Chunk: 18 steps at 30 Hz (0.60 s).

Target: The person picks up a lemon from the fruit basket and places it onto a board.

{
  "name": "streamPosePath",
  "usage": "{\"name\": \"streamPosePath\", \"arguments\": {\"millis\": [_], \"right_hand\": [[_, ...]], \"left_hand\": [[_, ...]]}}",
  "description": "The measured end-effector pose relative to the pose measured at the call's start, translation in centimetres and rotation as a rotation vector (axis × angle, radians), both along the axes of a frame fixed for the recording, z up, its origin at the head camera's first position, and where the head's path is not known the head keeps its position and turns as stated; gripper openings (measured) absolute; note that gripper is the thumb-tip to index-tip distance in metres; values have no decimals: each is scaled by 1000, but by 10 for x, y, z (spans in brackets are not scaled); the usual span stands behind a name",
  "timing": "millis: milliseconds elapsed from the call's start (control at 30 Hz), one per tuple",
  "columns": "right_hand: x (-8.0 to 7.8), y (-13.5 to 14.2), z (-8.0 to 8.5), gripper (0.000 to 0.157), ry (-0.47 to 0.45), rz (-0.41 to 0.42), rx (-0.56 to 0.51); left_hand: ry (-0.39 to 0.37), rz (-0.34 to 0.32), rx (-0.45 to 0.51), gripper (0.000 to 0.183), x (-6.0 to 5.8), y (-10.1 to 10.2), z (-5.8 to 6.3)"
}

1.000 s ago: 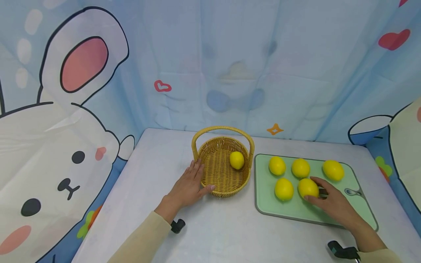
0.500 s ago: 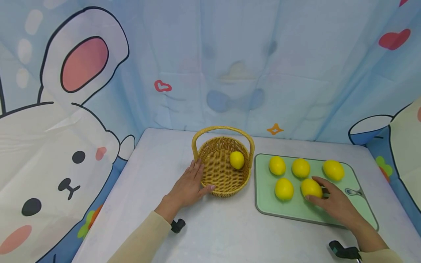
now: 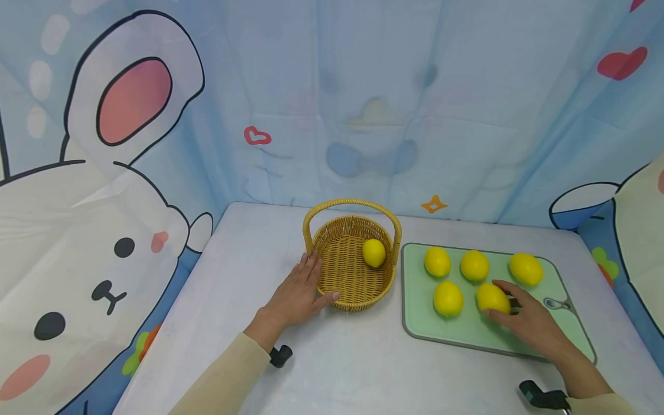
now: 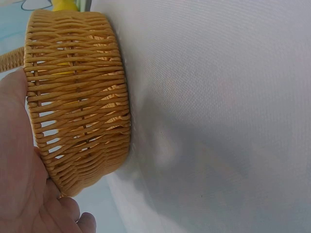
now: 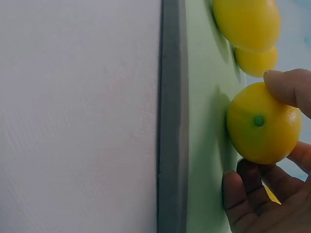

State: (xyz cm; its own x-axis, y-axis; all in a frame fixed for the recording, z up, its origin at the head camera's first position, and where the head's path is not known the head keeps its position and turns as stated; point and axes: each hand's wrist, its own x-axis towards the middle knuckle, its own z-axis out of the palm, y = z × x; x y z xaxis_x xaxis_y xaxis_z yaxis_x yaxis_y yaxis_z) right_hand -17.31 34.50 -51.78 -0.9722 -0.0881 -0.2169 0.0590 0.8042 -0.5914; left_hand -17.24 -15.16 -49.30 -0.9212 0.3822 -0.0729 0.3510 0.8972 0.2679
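A yellow lemon [image 3: 493,298] with a green stem end is held by my right hand [image 3: 534,325], thumb on one side and fingers on the other. In the right wrist view, the same lemon [image 5: 262,124] is close over the green board. My left hand [image 3: 295,294] rests against the left side of a round wicker basket [image 3: 337,279], fingers spread along the outside and thumb at the front rim. One lemon [image 3: 373,253] lies inside the basket. Close by in the left wrist view is the basket's woven wall [image 4: 80,97].
Several other lemons, such as the front left one [image 3: 448,298], lie on the pale green cutting board [image 3: 425,328] with a grey edge. The basket's tall arched handle [image 3: 353,202] stands upright. A patterned curtain [image 3: 373,86] hangs behind the white table [image 3: 353,369].
My right hand and the lemon in it have shifted slightly to the right over the board. My left hand and the basket stay where they were.
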Motion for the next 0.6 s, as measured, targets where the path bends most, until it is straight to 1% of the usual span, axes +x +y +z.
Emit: {"name": "streamPosePath", "arguments": {"millis": [367, 600], "right_hand": [[0, -3, 4, 100, -17, -8, 6], [0, -2, 4, 98, -8, 0, 17]], "left_hand": [[2, -2, 8, 99, 0, -1, 0], [-2, 0, 8, 100, 0, -1, 0]]}}
